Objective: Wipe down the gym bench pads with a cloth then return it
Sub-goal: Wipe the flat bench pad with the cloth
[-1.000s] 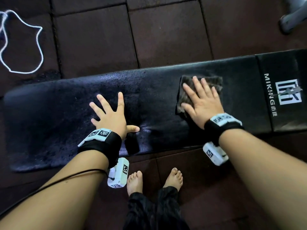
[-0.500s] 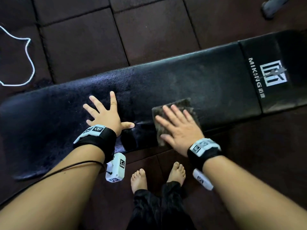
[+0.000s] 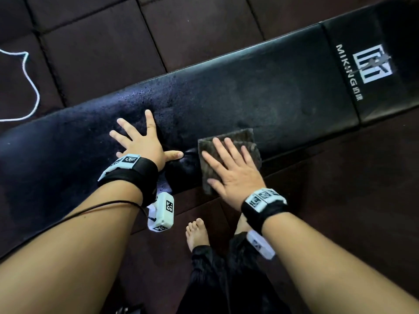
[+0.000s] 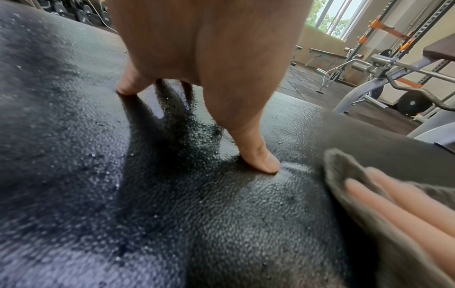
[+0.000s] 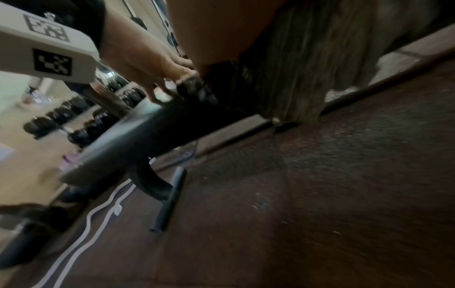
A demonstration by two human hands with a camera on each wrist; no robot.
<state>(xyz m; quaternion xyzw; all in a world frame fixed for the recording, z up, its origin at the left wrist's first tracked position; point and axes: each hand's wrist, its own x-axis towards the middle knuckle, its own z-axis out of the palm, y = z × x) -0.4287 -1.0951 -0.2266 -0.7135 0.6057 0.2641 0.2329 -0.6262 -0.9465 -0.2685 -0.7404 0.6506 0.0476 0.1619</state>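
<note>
On the bench pad (image 3: 260,103), left of centre, the left hand (image 3: 145,143) presses with fingers splayed; only its wrist view shows droplets. Just right, the right hand (image 3: 235,173), fingers flat and slightly apart, holds the cloth (image 3: 240,138) draping over the pad's near edge.

- The pad (image 3: 260,98) is bare to the right of the cloth (image 3: 229,141), up to the logo (image 3: 371,64).
- The left hand (image 3: 142,141) lies flat just beside the cloth on its left, blocking that way.
</note>
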